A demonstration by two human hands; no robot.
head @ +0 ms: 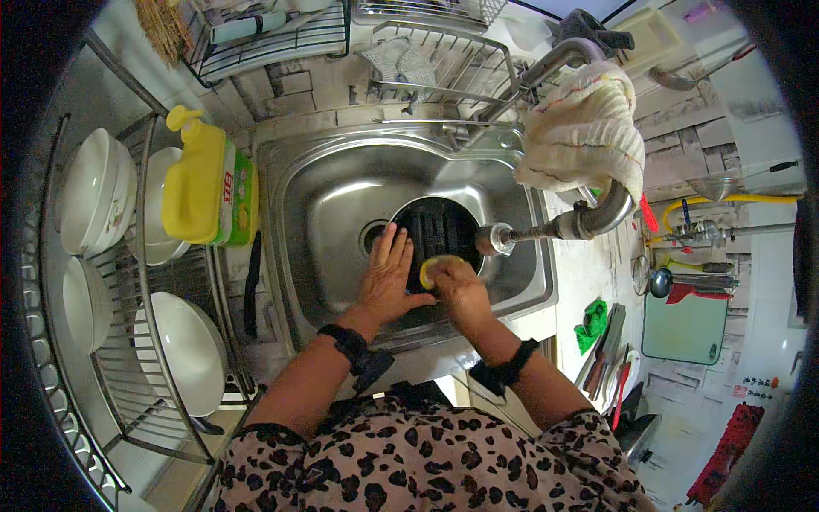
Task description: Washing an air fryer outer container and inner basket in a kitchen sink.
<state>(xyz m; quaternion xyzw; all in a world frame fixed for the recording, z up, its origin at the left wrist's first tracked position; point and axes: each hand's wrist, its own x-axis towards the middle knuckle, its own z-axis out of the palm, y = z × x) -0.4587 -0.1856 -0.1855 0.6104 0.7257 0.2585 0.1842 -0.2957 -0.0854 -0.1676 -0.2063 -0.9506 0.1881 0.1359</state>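
Note:
A round black piece of cookware [441, 221] with a thin pale rim lies in the stainless steel sink [320, 217], beside the drain [374, 235]. My left hand [387, 275] rests flat on its left edge, fingers stretched out and thumb apart. Pinched in the fingers of my right hand [462, 288] is a yellow sponge [430, 272], pressed against the lower right part of the black surface. The faucet's spout head [492, 239] hangs over the cookware's right edge, and no flowing water can be made out. My hands cover the near part of the cookware.
Left of the sink stand a yellow dish soap jug [195, 179] and a metal rack [153, 307] of white bowls [182, 352]. A cream cloth [582, 128] drapes the curved faucet pipe. Knives [604, 352] and a green scrubber [592, 325] lie on the right.

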